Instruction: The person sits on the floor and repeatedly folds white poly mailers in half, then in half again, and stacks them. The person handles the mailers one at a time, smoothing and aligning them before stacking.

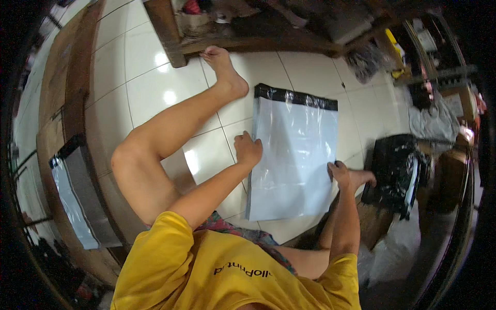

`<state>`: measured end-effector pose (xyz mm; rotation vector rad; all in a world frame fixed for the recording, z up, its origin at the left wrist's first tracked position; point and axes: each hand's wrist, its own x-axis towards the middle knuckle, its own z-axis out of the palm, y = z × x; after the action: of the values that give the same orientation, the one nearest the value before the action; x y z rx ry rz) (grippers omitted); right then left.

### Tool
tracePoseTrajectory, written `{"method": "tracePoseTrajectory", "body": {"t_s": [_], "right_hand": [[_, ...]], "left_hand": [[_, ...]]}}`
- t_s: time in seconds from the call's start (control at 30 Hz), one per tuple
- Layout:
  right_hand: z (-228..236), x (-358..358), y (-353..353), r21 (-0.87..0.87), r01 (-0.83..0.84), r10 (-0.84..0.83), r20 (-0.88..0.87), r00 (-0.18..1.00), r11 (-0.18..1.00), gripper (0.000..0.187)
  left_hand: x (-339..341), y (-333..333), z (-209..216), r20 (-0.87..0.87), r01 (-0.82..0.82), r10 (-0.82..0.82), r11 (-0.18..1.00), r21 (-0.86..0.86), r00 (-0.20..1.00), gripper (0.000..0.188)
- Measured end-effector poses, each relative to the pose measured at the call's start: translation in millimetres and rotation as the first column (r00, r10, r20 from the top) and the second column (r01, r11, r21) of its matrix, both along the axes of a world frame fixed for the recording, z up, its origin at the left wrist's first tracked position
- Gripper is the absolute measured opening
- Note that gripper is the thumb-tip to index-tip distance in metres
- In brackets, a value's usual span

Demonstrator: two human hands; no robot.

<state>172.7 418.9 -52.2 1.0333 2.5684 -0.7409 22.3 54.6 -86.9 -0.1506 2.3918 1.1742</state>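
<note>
A thick stack of white plastic mailing bags (294, 155) with a black band along its far end lies on the tiled floor between my legs. My left hand (249, 150) is at the stack's left edge, fingers curled and thumb against the side. At the right edge, lower down, my right hand (338, 172) grips the stack's side with bent fingers. The undersides of both hands' grips are partly hidden. The top bag looks flat and shiny, with light creases.
A wooden bench (77, 103) runs along the left, with a white and grey plastic bag (77, 201) on it. Black plastic packages (392, 168) lie to the right, near my foot. A wooden shelf frame (258, 45) stands ahead. Clear plastic (398, 243) and a cardboard box (460, 103) are at the right.
</note>
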Motion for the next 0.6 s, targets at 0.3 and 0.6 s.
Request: {"method": "tracePoseTrajectory", "body": {"t_s": [0.3, 0.6], "right_hand": [[-3, 65, -24, 0.069, 0.077, -0.085, 0.109, 0.99, 0.995, 0.045], [-7, 70, -26, -0.099, 0.189, -0.191, -0.01, 0.982, 0.977, 0.055]], "left_hand": [[84, -32, 18, 0.092, 0.096, -0.111, 0.984, 0.151, 0.99, 0.042], [71, -35, 11, 0.255, -0.015, -0.066, 0.954, 0.3, 0.965, 0.036]]}}
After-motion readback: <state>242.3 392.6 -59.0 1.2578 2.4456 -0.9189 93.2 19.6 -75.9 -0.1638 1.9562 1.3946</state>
